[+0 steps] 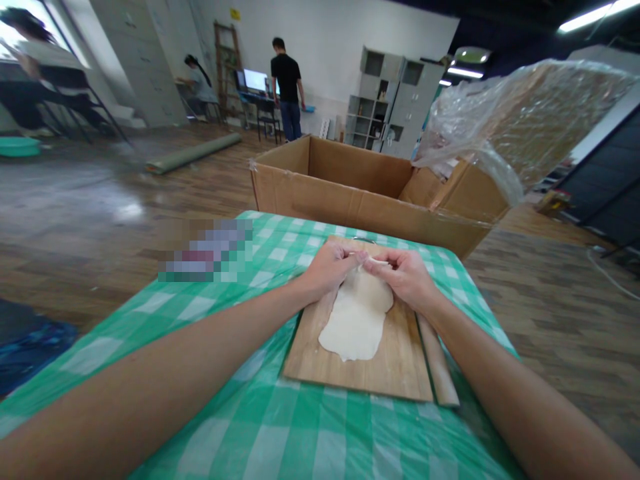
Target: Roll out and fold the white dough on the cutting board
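A flat, rolled-out sheet of pale dough (356,320) lies lengthwise on a wooden cutting board (310,363). At the dough's far edge, my left hand (330,267) and my right hand (404,275) pinch it with thumbs and fingers, side by side and nearly touching. The far edge is lifted or folded slightly between them; the fingers partly hide it. Along the board's right side, beneath my right forearm, rests a wooden rolling pin (440,370). The near part of the dough lies flat with an uneven edge.
The table has a green-and-white checked plastic cloth (240,400). Just beyond it stands a large open cardboard box (340,197), with plastic-wrapped cardboard (535,127) at its right. A blurred-out item (207,250) lies at the table's left edge. Several people are farther back.
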Demonstrator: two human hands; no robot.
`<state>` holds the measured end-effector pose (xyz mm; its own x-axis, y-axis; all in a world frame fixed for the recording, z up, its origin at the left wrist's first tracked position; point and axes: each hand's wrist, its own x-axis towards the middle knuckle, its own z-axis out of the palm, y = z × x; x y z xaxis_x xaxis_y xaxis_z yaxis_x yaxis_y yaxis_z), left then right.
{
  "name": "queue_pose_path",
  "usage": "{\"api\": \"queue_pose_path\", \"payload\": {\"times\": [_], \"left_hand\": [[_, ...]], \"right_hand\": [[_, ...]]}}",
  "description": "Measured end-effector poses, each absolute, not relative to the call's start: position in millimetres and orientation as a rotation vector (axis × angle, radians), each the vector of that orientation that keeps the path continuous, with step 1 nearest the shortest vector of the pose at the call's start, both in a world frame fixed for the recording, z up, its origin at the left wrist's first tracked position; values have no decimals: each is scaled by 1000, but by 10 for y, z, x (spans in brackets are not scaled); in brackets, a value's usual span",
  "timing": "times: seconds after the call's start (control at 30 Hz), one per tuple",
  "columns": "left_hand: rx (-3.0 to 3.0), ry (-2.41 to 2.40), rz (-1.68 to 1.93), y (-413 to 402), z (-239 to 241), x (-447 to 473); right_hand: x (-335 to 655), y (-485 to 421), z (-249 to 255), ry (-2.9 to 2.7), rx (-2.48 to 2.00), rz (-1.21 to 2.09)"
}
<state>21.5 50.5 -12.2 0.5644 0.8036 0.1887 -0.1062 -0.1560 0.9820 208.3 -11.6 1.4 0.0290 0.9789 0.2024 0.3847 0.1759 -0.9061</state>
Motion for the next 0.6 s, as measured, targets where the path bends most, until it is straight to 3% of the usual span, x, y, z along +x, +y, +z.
{"api": "queue_pose_path", "payload": {"times": [0.2, 0.4, 0.6], "left_hand": [[1239, 515, 950, 538, -122, 245], [1408, 512, 881, 463, -26, 194], [1453, 555, 917, 491, -63, 180]], "right_hand": [[2124, -83, -12, -1315, -1116, 1111], [2122, -86, -1, -1341, -1162, 1026], [2122, -81, -20, -1248, -1106, 1168]]}}
